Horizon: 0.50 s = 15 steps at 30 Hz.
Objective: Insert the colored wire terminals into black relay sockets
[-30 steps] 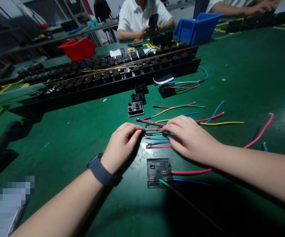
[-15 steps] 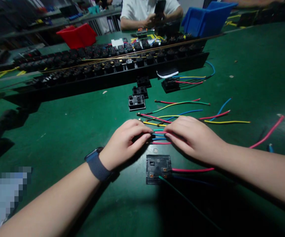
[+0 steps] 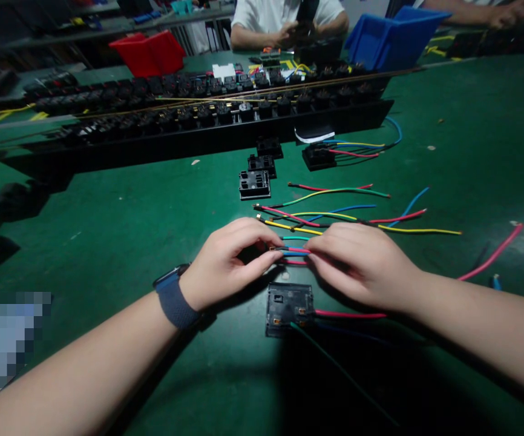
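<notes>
Thin coloured wires (image 3: 296,249), red and blue among them, run between my two hands just over the table. My left hand (image 3: 235,251), with a watch on its wrist, is closed in a pinch at their terminal ends. The fingers of my right hand (image 3: 362,260) are closed on the same wires a short way to the right. A green wire (image 3: 294,238) passes just behind the fingertips. In front of my hands lies a black plastic socket housing (image 3: 289,297) with brass terminals; a red wire (image 3: 350,314) and a green wire (image 3: 330,357) come out of it.
Loose wires (image 3: 334,189) lie beyond my hands. Small black frames (image 3: 254,183) and a wired black module (image 3: 319,156) sit further back. Behind stands a long black rack (image 3: 225,133) of sockets, with a red bin (image 3: 148,54) and a blue bin (image 3: 389,39). A person (image 3: 262,36) sits opposite.
My hands stay on the wires, with the fingertips slightly shifted and a terminal end now showing more at the left fingers. The view has tilted a little.
</notes>
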Tool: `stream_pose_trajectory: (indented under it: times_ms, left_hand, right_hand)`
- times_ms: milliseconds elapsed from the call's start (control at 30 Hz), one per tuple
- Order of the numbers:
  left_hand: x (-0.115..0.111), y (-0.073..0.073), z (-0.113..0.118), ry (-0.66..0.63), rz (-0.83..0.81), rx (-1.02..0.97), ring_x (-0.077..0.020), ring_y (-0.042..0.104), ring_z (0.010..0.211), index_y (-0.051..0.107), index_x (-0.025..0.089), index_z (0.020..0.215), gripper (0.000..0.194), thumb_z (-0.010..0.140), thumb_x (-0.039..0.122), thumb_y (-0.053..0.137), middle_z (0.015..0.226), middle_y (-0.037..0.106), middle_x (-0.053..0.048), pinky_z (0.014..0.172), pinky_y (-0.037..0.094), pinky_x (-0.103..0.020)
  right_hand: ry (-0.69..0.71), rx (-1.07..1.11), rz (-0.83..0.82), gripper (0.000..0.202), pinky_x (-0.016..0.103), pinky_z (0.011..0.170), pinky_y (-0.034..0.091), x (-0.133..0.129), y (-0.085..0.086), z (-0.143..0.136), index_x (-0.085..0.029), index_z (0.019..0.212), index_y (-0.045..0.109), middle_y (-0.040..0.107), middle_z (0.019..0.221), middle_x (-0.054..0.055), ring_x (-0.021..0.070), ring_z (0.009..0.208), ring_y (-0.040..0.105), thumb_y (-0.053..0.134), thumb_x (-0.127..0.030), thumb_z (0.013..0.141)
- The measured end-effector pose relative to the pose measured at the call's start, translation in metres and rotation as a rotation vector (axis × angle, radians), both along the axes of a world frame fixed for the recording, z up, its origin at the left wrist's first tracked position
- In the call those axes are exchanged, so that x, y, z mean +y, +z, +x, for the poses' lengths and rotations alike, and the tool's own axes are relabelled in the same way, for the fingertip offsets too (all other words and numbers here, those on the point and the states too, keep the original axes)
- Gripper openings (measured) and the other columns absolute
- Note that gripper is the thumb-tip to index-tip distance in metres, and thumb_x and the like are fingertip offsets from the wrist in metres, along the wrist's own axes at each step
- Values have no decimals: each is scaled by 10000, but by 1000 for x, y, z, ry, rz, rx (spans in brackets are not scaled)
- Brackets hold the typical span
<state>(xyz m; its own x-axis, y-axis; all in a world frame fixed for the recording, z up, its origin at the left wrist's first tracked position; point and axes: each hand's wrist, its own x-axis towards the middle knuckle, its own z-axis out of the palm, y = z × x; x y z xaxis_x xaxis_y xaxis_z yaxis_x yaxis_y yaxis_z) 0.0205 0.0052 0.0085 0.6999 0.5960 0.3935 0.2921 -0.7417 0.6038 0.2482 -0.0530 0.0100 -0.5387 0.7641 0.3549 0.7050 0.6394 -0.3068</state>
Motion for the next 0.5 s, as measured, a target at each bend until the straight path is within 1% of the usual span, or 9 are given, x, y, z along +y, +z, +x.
stream_pose_trajectory:
  times_ms: [133, 267, 400, 500]
  left_hand:
    - [1, -1, 0, -24, 2, 3, -124, 620, 820, 658, 166, 906, 75, 842, 200, 639, 862, 691, -29, 778, 498, -244]
    - [1, 0, 1, -89, -4, 24, -135, 622, 841, 661, 171, 907, 77, 847, 211, 636, 865, 696, -31, 798, 498, -256]
    - [0, 0, 1, -134, 15, 72, -138, 612, 851, 649, 178, 924, 81, 864, 220, 614, 877, 689, -29, 807, 491, -270]
    - [0, 0, 0, -132, 15, 24, -148, 611, 858, 625, 168, 974, 186, 827, 272, 668, 908, 681, -39, 803, 495, -277]
  right_hand:
    - [-7, -9, -17, 186, 297, 642, 443, -1, 0, 0, -166, 920, 661, 692, 767, 61, 176, 688, 609, 482, -212, 900]
    - [3, -10, -52, 208, 284, 649, 457, -1, 1, -1, -164, 900, 674, 714, 781, 60, 169, 701, 646, 481, -240, 914]
    - [23, -31, -71, 235, 271, 620, 444, -1, 0, -2, -162, 879, 693, 706, 737, 46, 154, 661, 637, 476, -243, 920]
    - [23, -41, -68, 240, 271, 612, 437, -1, -1, -1, -156, 875, 699, 707, 735, 42, 153, 653, 635, 480, -245, 918]
